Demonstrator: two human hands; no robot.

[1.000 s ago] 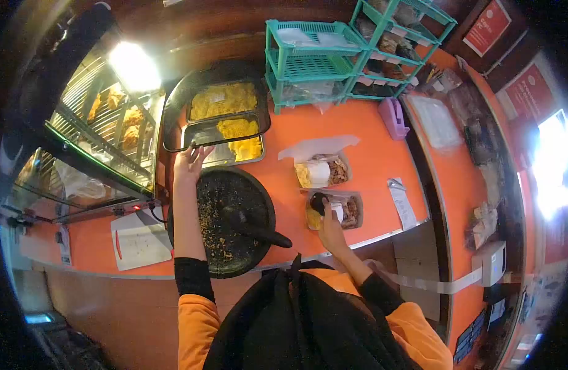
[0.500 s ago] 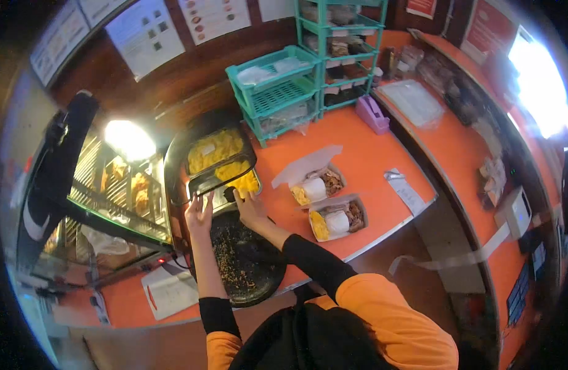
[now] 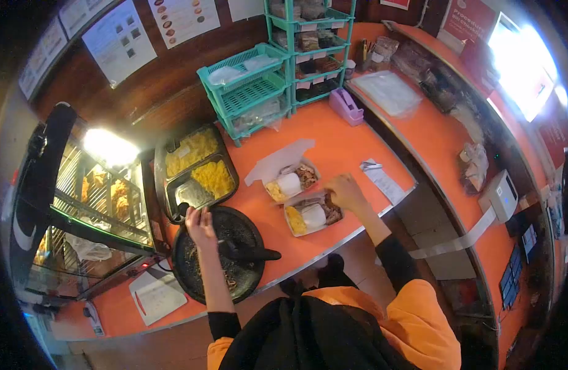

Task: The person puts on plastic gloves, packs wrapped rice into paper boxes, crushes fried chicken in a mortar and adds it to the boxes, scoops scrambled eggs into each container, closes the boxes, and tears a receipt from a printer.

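My left hand is open with its fingers apart, above the left rim of a round black pan. Dark crumbs and a black-handled tool lie in the pan. Just beyond the fingertips is a black tray of yellow food. My right hand has curled fingers at the far right corner of the nearer takeaway box; what they grip is hidden. That box holds a white mound, yellow pieces and brown meat. A similar takeaway box with its lid raised stands behind it.
A lit glass food cabinet stands at left. Green stacked baskets and a purple tape dispenser are at the back. A paper slip lies near the counter's right edge. A white cutting board is at front left.
My right hand has left the black tray and moved right to the nearer box. My left hand stays by the tray. The tilted black-edged cover no longer stands up over the tray.
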